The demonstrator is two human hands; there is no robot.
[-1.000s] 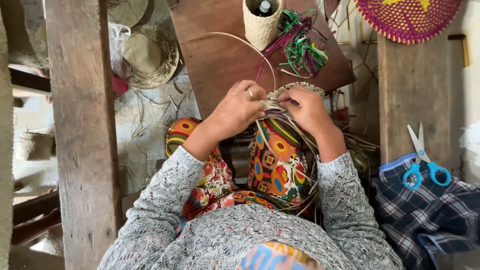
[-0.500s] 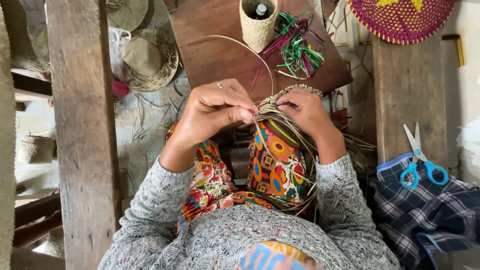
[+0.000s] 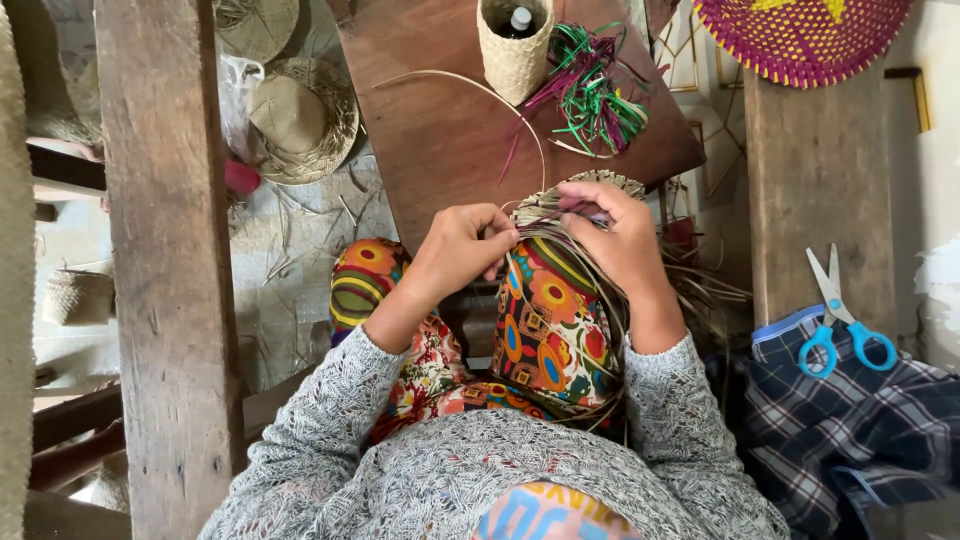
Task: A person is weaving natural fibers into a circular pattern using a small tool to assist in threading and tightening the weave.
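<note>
Woven piece (image 3: 585, 182): small straw-coloured weave, half made, propped on the right knee just past the table (image 3: 440, 140) edge; knee gives a firm rest, both hands can reach.
Loose strips (image 3: 590, 290): long tails hang from the weave down over the patterned trousers (image 3: 550, 330), kept out of the working edge.
Right hand (image 3: 620, 240): laid over the weave, fingers closed on it, thumb pressing; prob. steadying it.
Left hand (image 3: 462, 250): fingers pinched together on a strip at the weave's near edge, pulled taut.
Long strip (image 3: 470, 82): arcs from the weave over the table, free end clear.
Table items: woven bottle cover (image 3: 512, 50), bottle inside; green/purple strips (image 3: 595, 90) beside it, near for picking.
Right side: blue-handled scissors (image 3: 838, 320) on plaid cloth (image 3: 850, 430); within reach.
Left floor: straw hats (image 3: 300, 115).
</note>
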